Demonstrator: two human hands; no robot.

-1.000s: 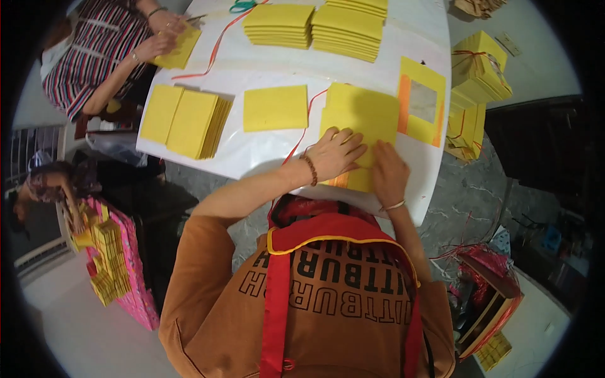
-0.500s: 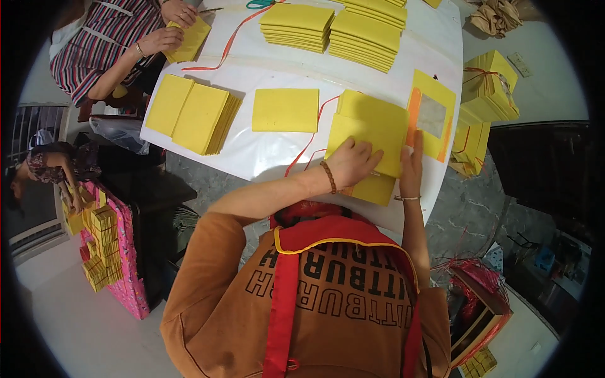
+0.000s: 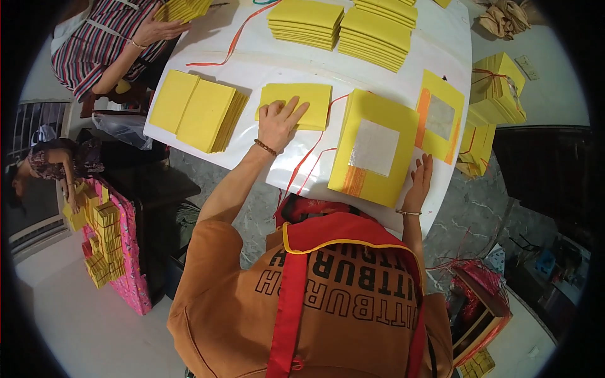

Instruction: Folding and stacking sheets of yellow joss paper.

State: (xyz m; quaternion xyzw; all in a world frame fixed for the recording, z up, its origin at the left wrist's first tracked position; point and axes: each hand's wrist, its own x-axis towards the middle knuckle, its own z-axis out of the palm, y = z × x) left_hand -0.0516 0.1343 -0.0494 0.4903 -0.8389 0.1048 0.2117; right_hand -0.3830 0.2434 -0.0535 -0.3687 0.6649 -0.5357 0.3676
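Observation:
My left hand (image 3: 279, 124) lies with its fingers apart on a small pile of folded yellow paper (image 3: 315, 101). In front of me is a flat yellow sheet (image 3: 343, 142) with a silver-white square and an orange band, unfolded; whether more sheets lie beneath it is hard to see. Just off its right edge my right hand (image 3: 420, 183) rests on the table, fingers stretched out, holding nothing. Beyond that hand another yellow sheet (image 3: 450, 104), with a pale square and orange bands, lies near the table's right edge.
A stack of folded yellow paper (image 3: 205, 116) stands at the left, with more stacks (image 3: 372, 41) at the far side. Red ribbons (image 3: 236, 34) cross the white table (image 3: 252, 66). A co-worker's hand (image 3: 157, 30) holds yellow papers at the far left. Tied yellow bundles (image 3: 495, 94) stand beyond the right edge.
My left hand has moved left from the front sheets to the small folded pile, where a folded piece has been added. The front sheet now lies flat. The co-worker's papers have moved away from me.

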